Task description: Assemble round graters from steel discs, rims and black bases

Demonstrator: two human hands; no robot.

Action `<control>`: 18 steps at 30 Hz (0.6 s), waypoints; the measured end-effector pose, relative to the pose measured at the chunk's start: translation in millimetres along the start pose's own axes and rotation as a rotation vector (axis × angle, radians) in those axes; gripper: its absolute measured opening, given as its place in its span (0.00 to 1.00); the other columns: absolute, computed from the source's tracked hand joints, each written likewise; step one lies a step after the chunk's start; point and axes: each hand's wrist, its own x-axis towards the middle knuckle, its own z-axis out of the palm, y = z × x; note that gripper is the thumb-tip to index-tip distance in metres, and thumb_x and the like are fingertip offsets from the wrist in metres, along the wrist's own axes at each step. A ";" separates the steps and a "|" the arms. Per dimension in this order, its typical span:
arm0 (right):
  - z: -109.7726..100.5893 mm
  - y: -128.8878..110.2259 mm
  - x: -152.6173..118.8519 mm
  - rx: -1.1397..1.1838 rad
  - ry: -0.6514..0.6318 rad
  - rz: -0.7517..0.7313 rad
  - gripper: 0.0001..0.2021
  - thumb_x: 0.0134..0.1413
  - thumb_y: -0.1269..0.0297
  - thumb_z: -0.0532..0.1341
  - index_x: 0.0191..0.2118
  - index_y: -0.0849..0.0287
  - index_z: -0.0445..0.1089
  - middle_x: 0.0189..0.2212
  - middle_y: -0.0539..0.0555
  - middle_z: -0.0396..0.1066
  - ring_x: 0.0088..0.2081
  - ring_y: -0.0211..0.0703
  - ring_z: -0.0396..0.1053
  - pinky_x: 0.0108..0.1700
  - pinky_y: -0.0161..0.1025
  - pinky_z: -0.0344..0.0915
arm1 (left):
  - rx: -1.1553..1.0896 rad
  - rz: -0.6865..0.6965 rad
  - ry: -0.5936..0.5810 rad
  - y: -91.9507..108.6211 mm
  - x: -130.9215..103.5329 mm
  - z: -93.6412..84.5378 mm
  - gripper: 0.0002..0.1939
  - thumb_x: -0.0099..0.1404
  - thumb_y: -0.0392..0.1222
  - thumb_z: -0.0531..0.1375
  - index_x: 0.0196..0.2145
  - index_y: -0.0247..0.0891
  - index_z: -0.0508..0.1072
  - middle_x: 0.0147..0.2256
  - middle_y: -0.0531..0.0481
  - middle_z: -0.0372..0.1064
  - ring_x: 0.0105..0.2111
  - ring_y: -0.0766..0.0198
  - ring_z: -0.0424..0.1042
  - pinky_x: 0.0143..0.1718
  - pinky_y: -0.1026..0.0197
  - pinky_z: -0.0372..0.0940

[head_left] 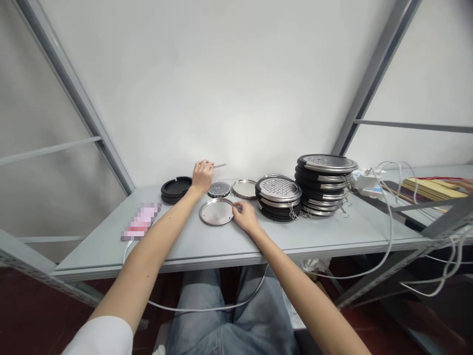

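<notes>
My left hand (203, 175) is raised above the back of the table, its fingers closed on a thin metal piece with dark holes (220, 165), seen nearly edge-on. Below it a round perforated metal disc (219, 189) lies on the tabletop. My right hand (244, 215) pinches the right rim of a shallow round metal lid (217, 212), which rests flat on the table. Behind this lid is another round metal lid (244, 188). At the left, black rings (176, 187) are stacked beside my left forearm.
Right of my hands stand a short stack (279, 197) and a taller stack (325, 185) of black-rimmed perforated discs with small chains. A phone (142, 222) with a white cable lies left. At far right are yellow pieces (430, 189), loose cables and another person's hand (465, 185).
</notes>
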 end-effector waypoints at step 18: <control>-5.8 0.1 5.4 0.537 -0.066 0.046 0.28 0.51 0.38 0.53 0.25 0.61 0.73 0.26 0.54 0.73 0.35 0.48 0.68 0.44 0.42 0.63 | -0.267 0.039 0.106 57.0 -143.0 -82.1 0.10 0.67 0.32 0.56 0.38 0.40 0.77 0.46 0.42 0.74 0.51 0.53 0.70 0.50 0.48 0.66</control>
